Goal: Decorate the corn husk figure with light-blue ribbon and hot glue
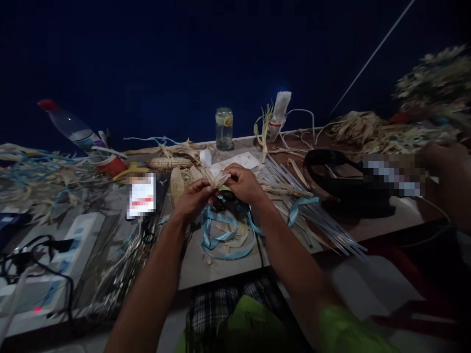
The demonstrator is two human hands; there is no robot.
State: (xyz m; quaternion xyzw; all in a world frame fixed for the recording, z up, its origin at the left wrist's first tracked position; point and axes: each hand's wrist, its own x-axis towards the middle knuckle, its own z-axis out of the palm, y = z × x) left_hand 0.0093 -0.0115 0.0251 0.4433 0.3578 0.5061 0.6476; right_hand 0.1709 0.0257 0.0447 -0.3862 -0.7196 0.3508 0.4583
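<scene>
Both of my hands meet over the middle of the table and pinch a small pale corn-husk flower (216, 178). My left hand (193, 198) grips it from the left with fingers closed. My right hand (245, 184) closes on it from the right. Below the hands lies a loop of light blue ribbon (221, 235) on the table (221, 272). Dried corn cobs (170, 163) lie just beyond my left hand.
A glass jar (224, 129) stands at the back, with a cup of husk strips (274, 125) beside it. A power strip (55, 264) with cables sits at left, a plastic bottle (69, 126) behind. Clear sticks (316, 215) fan out right. Another person's hand (447, 171) is at far right.
</scene>
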